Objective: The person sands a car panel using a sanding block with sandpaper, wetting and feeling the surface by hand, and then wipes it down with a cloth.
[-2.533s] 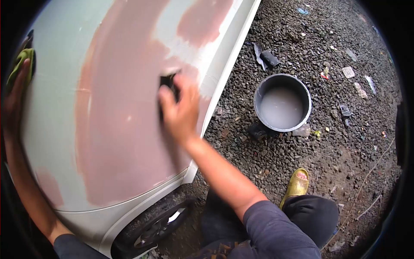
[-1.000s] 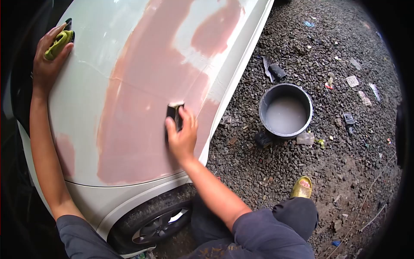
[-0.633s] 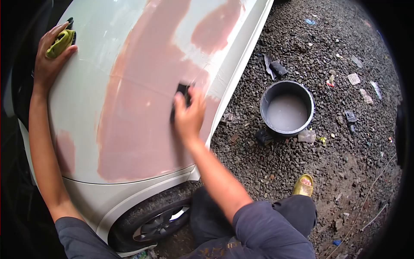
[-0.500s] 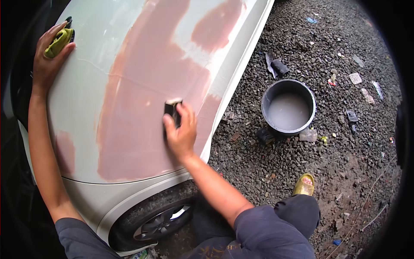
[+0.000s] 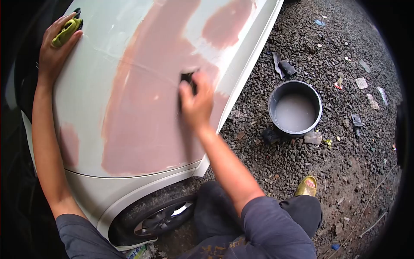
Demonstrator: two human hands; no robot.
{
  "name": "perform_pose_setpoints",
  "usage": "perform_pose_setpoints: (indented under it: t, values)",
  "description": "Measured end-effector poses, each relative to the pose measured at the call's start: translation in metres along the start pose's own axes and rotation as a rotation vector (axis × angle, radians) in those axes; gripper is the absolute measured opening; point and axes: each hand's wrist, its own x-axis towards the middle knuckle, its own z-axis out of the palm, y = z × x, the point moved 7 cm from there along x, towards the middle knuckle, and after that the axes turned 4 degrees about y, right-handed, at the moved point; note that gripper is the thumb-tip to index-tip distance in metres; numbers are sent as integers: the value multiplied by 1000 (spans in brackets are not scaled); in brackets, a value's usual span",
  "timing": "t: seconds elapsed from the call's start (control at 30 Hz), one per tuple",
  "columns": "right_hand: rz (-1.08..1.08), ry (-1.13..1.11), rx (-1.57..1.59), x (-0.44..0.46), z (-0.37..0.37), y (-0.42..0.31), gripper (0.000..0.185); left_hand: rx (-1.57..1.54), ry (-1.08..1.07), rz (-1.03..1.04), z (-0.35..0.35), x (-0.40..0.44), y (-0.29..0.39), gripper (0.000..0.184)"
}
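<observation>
A white car body panel (image 5: 86,86) fills the left and middle of the view, with pinkish-brown filler patches (image 5: 151,108) across it. My right hand (image 5: 199,103) grips a dark sanding block (image 5: 187,79) against the large patch, toward its right side; hand and block are slightly blurred. At the panel's upper left edge, my left hand (image 5: 52,58) is closed around a yellow-green cloth (image 5: 65,34). Something dark shows beside the cloth, too little visible to name.
On the gravel to the right stands a black bucket (image 5: 317,97) holding cloudy greyish water (image 5: 295,113). Litter lies scattered around it. Below the panel is a car wheel (image 5: 161,220). My foot in a yellow slipper (image 5: 307,186) rests on the ground nearby.
My right hand has slid the sanding block up and slightly right across the filler. The left hand keeps its hold on the cloth; the whole view has shifted slightly.
</observation>
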Motion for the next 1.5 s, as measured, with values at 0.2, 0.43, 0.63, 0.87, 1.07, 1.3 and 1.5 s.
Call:
perform_pose_setpoints:
  t: [0.2,0.43,0.63,0.87,1.07,1.3,1.5]
  values:
    - [-13,29,-7,-17,1,-13,44,32,-3,39,3,-1,-10,46]
    - [73,-8,5,26,1,4,44,13,-4,24,3,-4,-9,46]
    - [-46,-3,-39,-29,5,-25,46,36,-22,37,6,-5,-23,49]
    - [-15,12,6,63,1,15,40,19,-10,39,3,-3,-10,47]
    - [-169,-55,7,-44,6,-37,50,34,-30,35,6,-3,-18,48]
    - [24,23,67,100,2,33,38,4,-33,18,5,-3,-10,46]
    - [-260,-102,100,-9,9,-53,47,66,-69,-16,5,-3,-12,49]
